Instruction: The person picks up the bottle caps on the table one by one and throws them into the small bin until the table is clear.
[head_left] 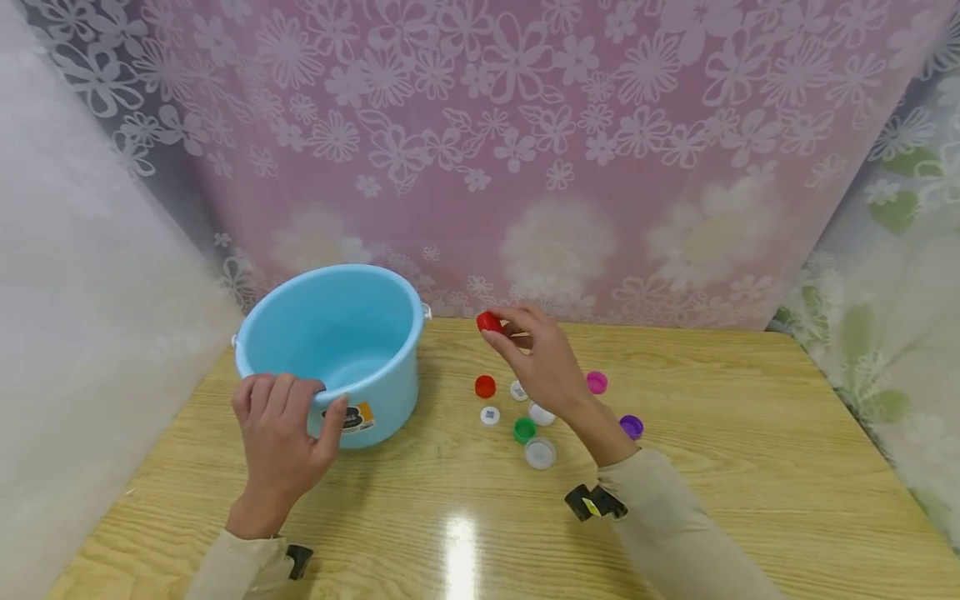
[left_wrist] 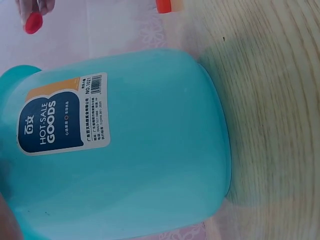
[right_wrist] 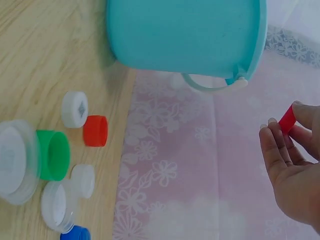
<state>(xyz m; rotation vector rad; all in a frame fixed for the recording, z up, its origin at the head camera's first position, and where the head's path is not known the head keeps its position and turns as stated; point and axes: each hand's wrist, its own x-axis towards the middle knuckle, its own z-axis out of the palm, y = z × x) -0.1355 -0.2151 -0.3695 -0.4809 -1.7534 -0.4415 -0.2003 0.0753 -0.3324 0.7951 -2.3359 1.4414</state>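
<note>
A light blue bucket stands upright on the left of the wooden table. My left hand grips its near rim, fingers over the inside and thumb outside. My right hand pinches a red bottle cap between thumb and fingers, raised above the table to the right of the bucket. In the right wrist view the same red cap shows edge-on in the fingertips. Below the right hand lie a second red cap, a green cap and a small white cap.
A clear-rimmed lid lies nearest me among the caps. Further right are a pink cap and a purple cap. The right wrist view also shows a blue cap. A pink floral curtain hangs behind the table.
</note>
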